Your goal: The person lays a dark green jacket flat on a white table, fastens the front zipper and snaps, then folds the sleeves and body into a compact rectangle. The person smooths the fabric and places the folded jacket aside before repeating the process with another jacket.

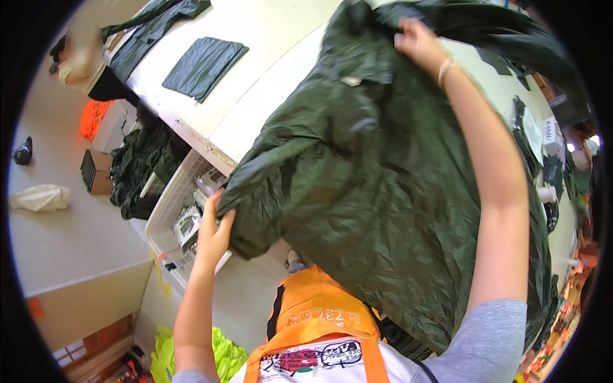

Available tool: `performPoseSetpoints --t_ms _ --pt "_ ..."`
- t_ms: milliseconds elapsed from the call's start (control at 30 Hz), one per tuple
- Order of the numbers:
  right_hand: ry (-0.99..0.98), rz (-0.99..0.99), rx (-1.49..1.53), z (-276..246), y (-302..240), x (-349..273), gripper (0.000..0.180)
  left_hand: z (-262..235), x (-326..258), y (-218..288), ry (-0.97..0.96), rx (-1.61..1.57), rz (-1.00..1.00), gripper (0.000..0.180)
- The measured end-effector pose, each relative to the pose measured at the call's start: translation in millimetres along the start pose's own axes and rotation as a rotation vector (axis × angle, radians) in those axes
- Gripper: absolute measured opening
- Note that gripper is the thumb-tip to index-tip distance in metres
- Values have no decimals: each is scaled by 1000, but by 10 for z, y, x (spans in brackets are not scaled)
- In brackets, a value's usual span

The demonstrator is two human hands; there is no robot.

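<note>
A dark green, thin, shiny jacket (383, 172) is spread out in front of me, partly over the white table and hanging down past its near edge. At its left side, my left hand (214, 230) pinches the end of a sleeve between thumb and fingers. Higher up, near the collar, my right hand (420, 50) is closed on the cloth with the arm stretched far out. The other sleeve trails off to the upper right. Folds hide much of the jacket's far side.
A folded dark green garment (204, 67) lies on the white table (268, 83). Below the table's left edge stands a white plastic basket (156, 220) with small packages, beside piled dark green clothes (143, 163). Bright yellow cloth (198, 357) lies low on the left.
</note>
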State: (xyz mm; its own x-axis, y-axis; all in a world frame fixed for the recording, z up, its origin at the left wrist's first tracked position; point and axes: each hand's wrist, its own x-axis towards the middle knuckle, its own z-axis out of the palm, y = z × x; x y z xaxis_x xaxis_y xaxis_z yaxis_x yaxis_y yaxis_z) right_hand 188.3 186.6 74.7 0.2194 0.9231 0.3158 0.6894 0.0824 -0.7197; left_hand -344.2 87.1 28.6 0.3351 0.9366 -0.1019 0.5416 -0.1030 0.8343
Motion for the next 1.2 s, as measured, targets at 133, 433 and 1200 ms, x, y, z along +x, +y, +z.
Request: performPoseSetpoints --t_ms 133,433,1200 --pt "-365 364 -660 640 671 -1783 70 690 664 -559 136 483 247 82" --pt "-89 543 -870 538 1342 -3257 74 1176 2567 -821 533 384 130 59" --pt "98 721 -945 354 2074 -3049 52 1153 4805 -986 172 1126 845 64"
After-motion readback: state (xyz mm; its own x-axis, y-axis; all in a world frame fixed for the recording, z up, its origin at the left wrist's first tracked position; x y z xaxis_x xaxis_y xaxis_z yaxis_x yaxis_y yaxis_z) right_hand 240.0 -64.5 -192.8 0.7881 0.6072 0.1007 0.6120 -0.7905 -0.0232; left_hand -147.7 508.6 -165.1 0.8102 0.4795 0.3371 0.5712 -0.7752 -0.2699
